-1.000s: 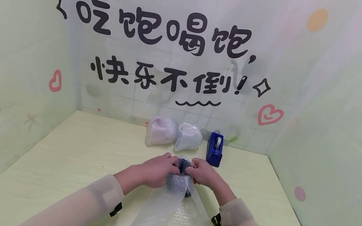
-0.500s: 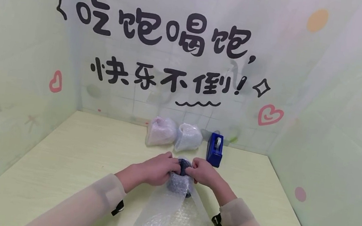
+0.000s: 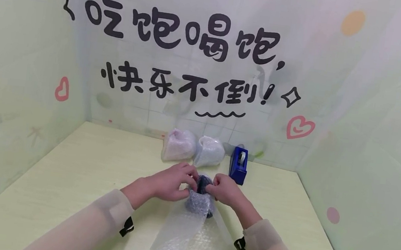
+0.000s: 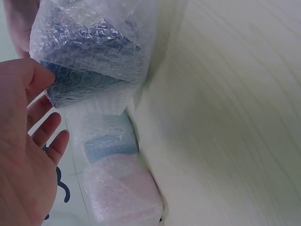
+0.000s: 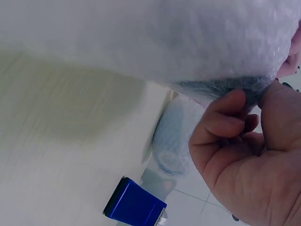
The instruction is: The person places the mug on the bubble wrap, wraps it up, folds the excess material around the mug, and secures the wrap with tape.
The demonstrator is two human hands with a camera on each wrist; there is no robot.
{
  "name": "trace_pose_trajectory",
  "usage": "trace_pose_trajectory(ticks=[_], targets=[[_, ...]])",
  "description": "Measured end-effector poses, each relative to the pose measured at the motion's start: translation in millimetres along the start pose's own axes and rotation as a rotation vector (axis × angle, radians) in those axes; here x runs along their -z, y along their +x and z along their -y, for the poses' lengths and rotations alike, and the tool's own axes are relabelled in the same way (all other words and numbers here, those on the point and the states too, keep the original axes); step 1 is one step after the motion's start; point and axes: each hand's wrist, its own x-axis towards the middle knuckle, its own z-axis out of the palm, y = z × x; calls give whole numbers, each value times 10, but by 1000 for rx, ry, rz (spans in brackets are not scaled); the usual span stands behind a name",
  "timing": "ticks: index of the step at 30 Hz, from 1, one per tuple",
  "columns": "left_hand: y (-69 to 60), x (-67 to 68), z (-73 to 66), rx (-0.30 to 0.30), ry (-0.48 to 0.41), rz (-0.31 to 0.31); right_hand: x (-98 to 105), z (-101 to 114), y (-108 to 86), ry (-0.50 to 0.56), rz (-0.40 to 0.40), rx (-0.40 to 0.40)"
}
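A dark blue cup-like object point(image 3: 202, 183) stands mid-table with its open mouth up, partly covered in bubble wrap point(image 3: 199, 203). A long loose strip of the wrap trails toward the front of the table. My right hand point(image 3: 226, 190) pinches the wrap at the right of the rim, thumb at the mouth and fingers curled outside. At the left side, my left hand point(image 3: 171, 182) has its fingers loosely bent and spread, touching the rim. In the left wrist view, one digit of the left hand point(image 4: 23, 136) touches the wrapped object point(image 4: 94, 56), the other fingers apart from it.
Two bubble-wrapped bundles, one pinkish point(image 3: 178, 145) and one whitish point(image 3: 210, 152), stand at the back by the wall. Right of them is a blue tape dispenser point(image 3: 238, 165). Printed sheets enclose the pale wooden table point(image 3: 105, 163) at the back and sides.
My left hand has loosened its hold, with the thumb now apart from the fingers, and shifted slightly left and up. The right hand keeps its pinch; the wrapped object stays in place.
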Motion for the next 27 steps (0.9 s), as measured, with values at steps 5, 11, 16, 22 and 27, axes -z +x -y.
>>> trace_pose_trajectory(ticks=[5, 11, 16, 22, 27], targets=[[0, 29, -4, -26, 14, 9, 8, -29, -123, 7, -68, 2], [-1, 28, 2, -47, 38, -7, 37, -2, -300, 50, -126, 18], [-29, 39, -9, -17, 37, -31, 43, 54, -274, 47, -143, 27], [-32, 37, -17, 56, -2, -63, 63, 131, -97, -9, -135, 49], [-41, 27, 0, 106, -17, -110, 86, 174, 54, -72, -114, 108]])
